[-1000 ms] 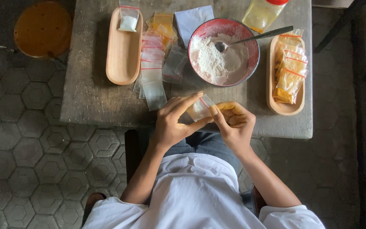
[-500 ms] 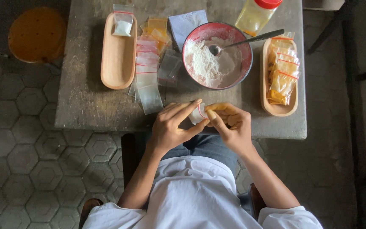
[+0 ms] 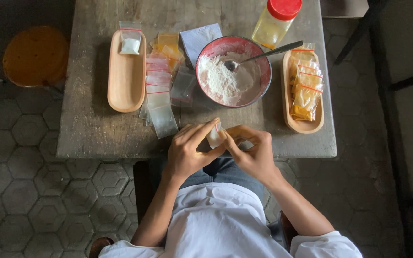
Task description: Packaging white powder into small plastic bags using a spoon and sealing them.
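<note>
**Both hands pinch a small bag at the table's near edge**

At the near edge of the weathered wooden table (image 3: 96, 129), both hands meet over a small clear zip bag (image 3: 214, 136) with white powder inside. Toward the far edge, a red bowl of flour (image 3: 233, 71) holds a metal spoon (image 3: 264, 53). A long wooden tray (image 3: 126, 76) lies toward the table's left edge with one filled bag at its far end; a matching tray (image 3: 303, 93) by the right edge carries a stack of filled bags. Between the left tray and the bowl lies a row of empty zip bags (image 3: 158, 95). A red-capped bottle (image 3: 277, 21) stands at the far right corner. The left hand (image 3: 187, 153) grips the bag between thumb and fingers; the right hand (image 3: 254, 153) pinches its other side, fingers curled.
</note>
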